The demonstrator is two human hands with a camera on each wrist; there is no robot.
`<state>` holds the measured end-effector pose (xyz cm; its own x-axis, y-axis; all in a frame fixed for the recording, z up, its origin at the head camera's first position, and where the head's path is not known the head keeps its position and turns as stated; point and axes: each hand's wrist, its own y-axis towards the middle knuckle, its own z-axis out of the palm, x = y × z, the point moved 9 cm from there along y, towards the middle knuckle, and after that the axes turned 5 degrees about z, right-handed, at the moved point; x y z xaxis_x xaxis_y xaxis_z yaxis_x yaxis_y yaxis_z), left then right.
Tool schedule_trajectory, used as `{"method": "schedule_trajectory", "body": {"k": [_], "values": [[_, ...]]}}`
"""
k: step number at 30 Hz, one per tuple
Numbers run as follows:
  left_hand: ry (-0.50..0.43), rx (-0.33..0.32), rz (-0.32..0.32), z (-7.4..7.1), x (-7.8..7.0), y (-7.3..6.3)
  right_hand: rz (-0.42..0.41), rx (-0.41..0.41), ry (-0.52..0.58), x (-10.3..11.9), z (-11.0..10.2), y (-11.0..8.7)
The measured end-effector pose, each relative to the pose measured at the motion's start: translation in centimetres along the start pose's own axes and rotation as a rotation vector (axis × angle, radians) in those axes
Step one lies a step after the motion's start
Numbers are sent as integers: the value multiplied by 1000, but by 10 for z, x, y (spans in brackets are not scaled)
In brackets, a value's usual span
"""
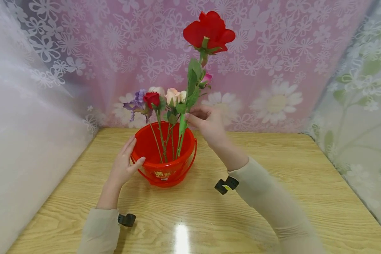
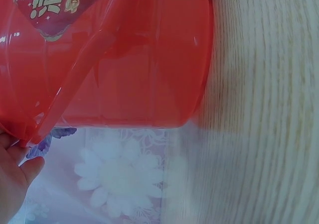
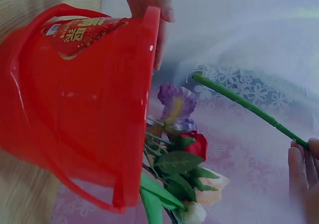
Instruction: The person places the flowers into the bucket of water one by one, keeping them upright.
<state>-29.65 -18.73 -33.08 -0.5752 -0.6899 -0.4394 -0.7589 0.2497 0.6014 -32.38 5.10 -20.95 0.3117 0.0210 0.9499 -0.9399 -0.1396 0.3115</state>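
My right hand (image 1: 207,124) pinches the green stem (image 3: 244,103) of a large red rose (image 1: 209,32), which stands upright above the red bucket (image 1: 164,176). In the right wrist view, the stem's cut end is outside the bucket, beyond its mouth. My left hand (image 1: 124,165) rests at the bucket's left rim, fingers fairly straight along it and the thumb reaching over the edge. Inside the bucket stand a purple iris (image 1: 136,104), a small red rose (image 1: 152,99) and a peach rose (image 1: 172,96). A pink bloom (image 1: 207,78) shows partly behind the large rose's leaves.
The bucket stands on a wood-grain table (image 1: 273,176), its handle (image 2: 82,67) hanging down at the front. Behind the table hangs a pink curtain (image 1: 114,42) with white flowers. Pale cloth (image 1: 35,123) hangs on the left, and a leafy-patterned curtain (image 1: 362,116) on the right.
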Motion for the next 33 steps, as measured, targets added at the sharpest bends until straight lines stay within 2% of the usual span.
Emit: {"method": "schedule_trajectory", "body": {"k": [11, 22, 33], "values": [[19, 5, 1, 0, -3, 1, -5, 26, -137, -32, 34, 8], [21, 0, 1, -1, -3, 0, -52, 51, -454, -69, 52, 1], [10, -13, 3, 0, -2, -1, -92, 129, -617, -79, 68, -8]]}}
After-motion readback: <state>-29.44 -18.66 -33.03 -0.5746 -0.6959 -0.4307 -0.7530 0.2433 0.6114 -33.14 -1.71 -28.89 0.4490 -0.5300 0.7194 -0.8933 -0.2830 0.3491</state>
